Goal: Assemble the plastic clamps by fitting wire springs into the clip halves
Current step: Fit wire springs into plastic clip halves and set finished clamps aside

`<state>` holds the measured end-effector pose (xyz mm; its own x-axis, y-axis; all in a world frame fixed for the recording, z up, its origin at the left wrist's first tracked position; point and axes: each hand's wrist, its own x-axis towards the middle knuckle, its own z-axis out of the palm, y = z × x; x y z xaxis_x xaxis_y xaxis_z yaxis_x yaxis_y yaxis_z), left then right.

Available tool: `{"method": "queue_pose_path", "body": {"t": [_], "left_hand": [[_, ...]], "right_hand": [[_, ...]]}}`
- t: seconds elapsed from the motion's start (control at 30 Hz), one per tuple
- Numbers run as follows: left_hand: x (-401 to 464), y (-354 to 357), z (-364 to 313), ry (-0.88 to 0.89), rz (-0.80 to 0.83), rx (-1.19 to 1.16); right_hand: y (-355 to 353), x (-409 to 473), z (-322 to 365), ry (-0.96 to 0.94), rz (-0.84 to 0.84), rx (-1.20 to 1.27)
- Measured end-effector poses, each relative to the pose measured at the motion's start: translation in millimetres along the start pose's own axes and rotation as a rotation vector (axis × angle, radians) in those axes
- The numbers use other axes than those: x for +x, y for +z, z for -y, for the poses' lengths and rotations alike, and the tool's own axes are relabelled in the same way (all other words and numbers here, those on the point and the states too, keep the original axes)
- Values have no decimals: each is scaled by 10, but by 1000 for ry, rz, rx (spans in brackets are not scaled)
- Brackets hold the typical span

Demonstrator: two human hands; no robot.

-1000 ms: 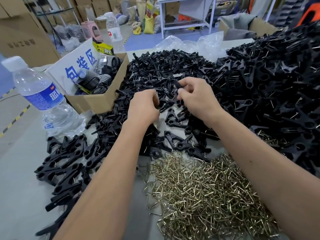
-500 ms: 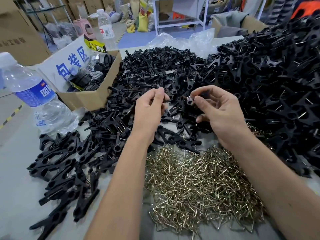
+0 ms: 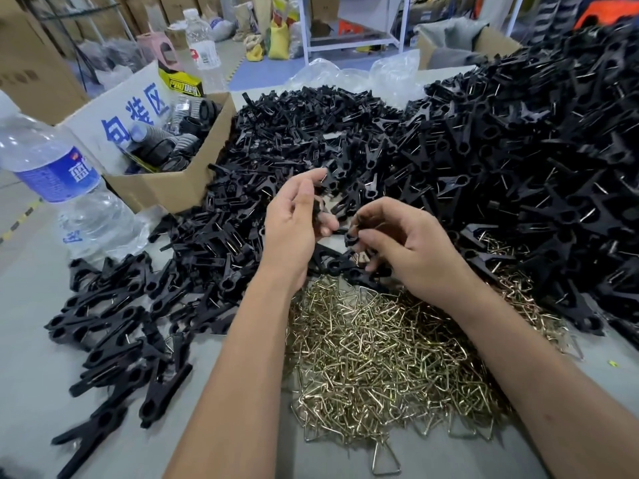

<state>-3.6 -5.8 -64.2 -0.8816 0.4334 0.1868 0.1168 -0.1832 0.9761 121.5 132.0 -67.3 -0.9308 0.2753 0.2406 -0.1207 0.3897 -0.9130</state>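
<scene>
Presently the left hand (image 3: 294, 229) is raised above the middle of the surface (image 3: 31, 357), fingers curled, pinching a black clip half (image 3: 320, 210) between thumb and fingers. The right hand (image 3: 411, 250) sits just beside it, fingers curled round a second black clip piece (image 3: 351, 236); a small glint of metal shows under its fingertips, but whether that is a spring cannot be told. The two hands are close together, their fingertips nearly meeting.

Directly below the hands, toward the near edge of the surface, lies a loose heap of brass-coloured wire springs (image 3: 380, 357), spreading rightward under the right forearm. Behind the hands, across the middle of the surface, is a wide pile of black clip halves (image 3: 294, 133). A taller pile of black clamps (image 3: 539, 150), many showing wire, fills the right side up to the far right corner. On the left part of the surface, black clamps (image 3: 114, 340) lie scattered in a looser group toward the near left corner.

At the left edge lies a clear water bottle (image 3: 58, 178) with a blue label, tilted. Behind it stands an open cardboard box (image 3: 166, 188) holding dark ribbed items and a white sign with blue characters. A second water bottle (image 3: 204, 50) stands upright beyond the box. Crumpled clear plastic bags (image 3: 380, 74) rest at the far edge.
</scene>
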Motion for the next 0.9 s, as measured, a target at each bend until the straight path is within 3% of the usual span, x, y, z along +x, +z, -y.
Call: {"method": "queue_pose_path", "body": {"t": [0.13,0.23,0.5,0.9], "left_hand": [[-21,27,7,-136,151,29],[-41,13,-6,-275,234,-51],[-77,-11,-50,-225,349,-160],[-61,36,-51,-289,183,-189]], "right_hand": [[-23,-13,3,-43,-153,145],[-26,2,10,-27,-168,322],[-37,30,-37,99,-180,443],[-43,3,-26,81,-169,270]]}}
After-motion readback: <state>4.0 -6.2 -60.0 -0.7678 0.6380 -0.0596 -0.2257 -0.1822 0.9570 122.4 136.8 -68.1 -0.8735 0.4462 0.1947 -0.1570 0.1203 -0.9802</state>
